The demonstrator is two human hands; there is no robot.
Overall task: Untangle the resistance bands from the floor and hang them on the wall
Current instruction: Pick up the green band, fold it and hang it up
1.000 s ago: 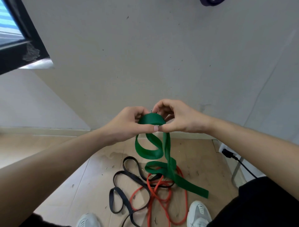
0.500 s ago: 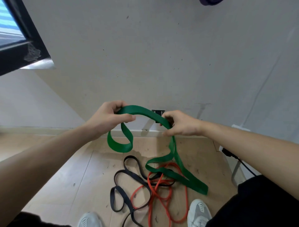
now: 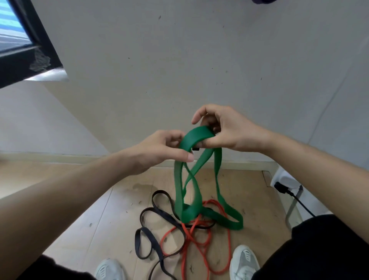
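Note:
A wide green resistance band [image 3: 216, 175] hangs twisted from both hands, its lower loops lying on the floor. My left hand [image 3: 159, 149] pinches its top arch on the left side. My right hand [image 3: 223, 130] grips the same arch from the right, a little higher. Under the green loops lie a thin orange band [image 3: 207, 237] and a black band [image 3: 147, 235], tangled together on the floor between my white shoes.
The grey wall [image 3: 179, 70] rises straight ahead, with a dark window frame [image 3: 30, 58] at upper left. A white socket with a black plug and cable [image 3: 283, 187] sits low at right. A dark object [image 3: 263, 1] shows at the top edge. Wooden floor [image 3: 79, 209] spreads left.
My hands, apart half a second ago, have come back together and risen slightly. The green band's loops now hang narrower and more upright, crossed in a twist.

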